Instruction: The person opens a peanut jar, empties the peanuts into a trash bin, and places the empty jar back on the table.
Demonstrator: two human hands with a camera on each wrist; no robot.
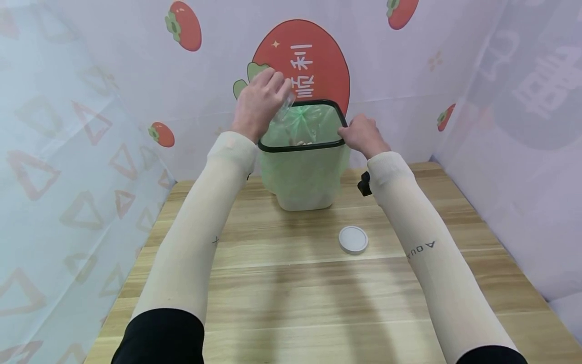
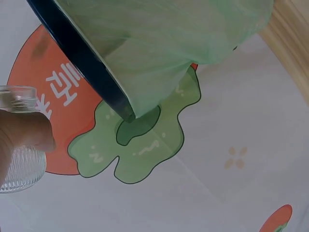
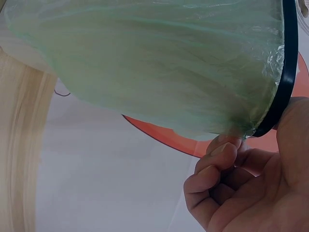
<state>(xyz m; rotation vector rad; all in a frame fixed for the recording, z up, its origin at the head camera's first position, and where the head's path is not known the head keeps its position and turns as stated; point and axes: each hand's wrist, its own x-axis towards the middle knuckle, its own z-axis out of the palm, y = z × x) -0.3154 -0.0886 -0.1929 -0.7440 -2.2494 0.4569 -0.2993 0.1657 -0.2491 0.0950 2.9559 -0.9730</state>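
A trash bin with a black rim and a pale green bag liner stands at the back of the table. My left hand grips a clear glass jar above the bin's left rim; in the head view the hand covers most of the jar. At the right corner of the bin, my right hand pinches the rim, thumb and curled fingers on either side, as the right wrist view shows. A few small pale bits are visible inside the bin, too small to identify.
A round white lid lies on the wooden table, in front of the bin and to its right. Printed cloth walls close off the back and both sides, the back one just behind the bin.
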